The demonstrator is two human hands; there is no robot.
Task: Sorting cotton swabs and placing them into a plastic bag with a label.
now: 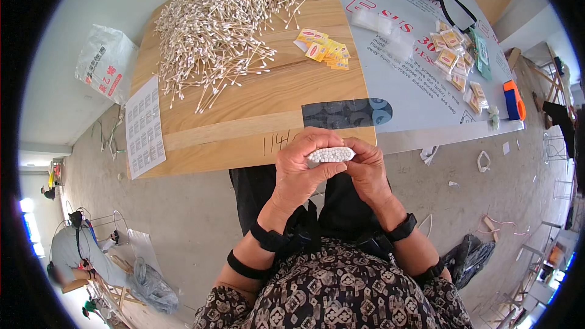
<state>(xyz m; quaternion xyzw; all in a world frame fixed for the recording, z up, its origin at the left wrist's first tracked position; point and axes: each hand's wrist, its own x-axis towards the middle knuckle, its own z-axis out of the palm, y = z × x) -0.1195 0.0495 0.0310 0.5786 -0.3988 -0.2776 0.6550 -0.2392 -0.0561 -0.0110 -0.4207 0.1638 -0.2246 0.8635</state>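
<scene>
Just beyond the table's near edge, I hold a packet of cotton swabs between both hands, its mass of white tips facing up. Clear film seems to wrap it. My left hand curls around the packet's left side, thumb along the near face. With its fingers closed, my right hand pinches the right end. A large heap of loose cotton swabs covers the far left of the wooden table. Several yellow and white cards lie right of the heap.
A dark patterned strip crosses onto the grey sheet-covered table, which bears packed swab bags, clear bags and an orange-blue tape dispenser. A printed label sheet hangs at the left edge. Another person sits lower left.
</scene>
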